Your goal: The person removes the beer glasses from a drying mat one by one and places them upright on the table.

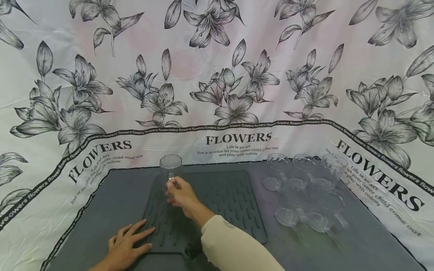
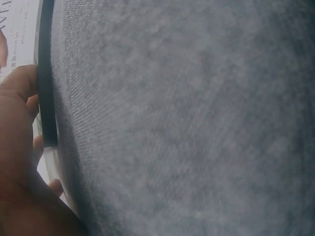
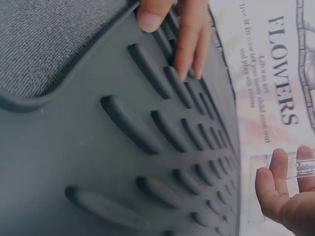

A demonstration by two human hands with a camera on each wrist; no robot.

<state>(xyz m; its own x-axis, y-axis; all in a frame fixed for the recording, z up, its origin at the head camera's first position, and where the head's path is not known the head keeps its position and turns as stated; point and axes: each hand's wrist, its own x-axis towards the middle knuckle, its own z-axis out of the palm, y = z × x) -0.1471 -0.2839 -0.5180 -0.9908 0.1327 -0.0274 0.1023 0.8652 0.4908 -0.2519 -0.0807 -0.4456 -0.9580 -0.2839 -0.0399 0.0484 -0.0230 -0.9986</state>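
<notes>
My right hand holds a clear glass mug by its handle. The mug is upright over the far left corner of a dark grey ridged drying mat. Fingers and a part of the clear mug show at the right edge of the right wrist view. With fingers spread, my left hand rests at the mat's near left edge, fingertips on the ridged surface. In the left wrist view, a blurred grey surface fills most of the picture, and part of the left hand lies at the left edge.
Several clear glass mugs are grouped on the grey tabletop, right of the mat. Behind the table hangs a white cloth printed with flowers and lettering. A small black object sits by the right sleeve, near the mat's front edge.
</notes>
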